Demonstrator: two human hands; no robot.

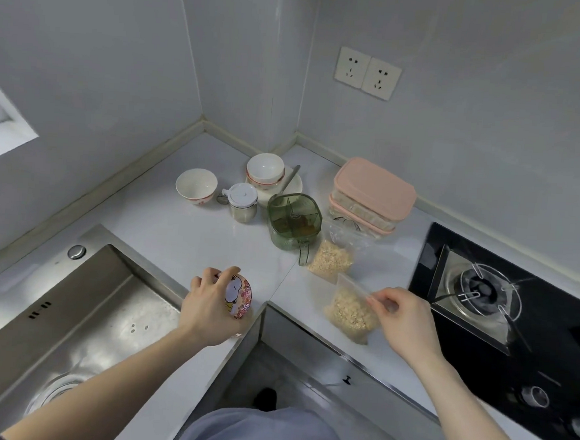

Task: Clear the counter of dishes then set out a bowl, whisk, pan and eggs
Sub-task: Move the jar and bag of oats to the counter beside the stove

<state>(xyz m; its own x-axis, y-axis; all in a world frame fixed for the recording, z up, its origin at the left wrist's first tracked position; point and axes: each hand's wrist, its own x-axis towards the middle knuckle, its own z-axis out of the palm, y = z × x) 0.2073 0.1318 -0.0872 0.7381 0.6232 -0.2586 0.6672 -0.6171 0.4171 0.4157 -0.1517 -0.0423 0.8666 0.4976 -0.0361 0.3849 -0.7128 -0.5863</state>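
My left hand grips a cartoon-printed cup with a floral rim, tilted on its side at the counter's front corner by the sink. My right hand pinches the top of a clear zip bag of oats lying near the counter's front edge. At the back stand a white bowl and a second white bowl stacked on a white plate with a spoon handle. No whisk, pan or eggs are in view.
A steel sink lies at the left, a black gas hob at the right. Mid-counter: a steel jar with white lid, a green divided container, another oat bag, stacked pink boxes.
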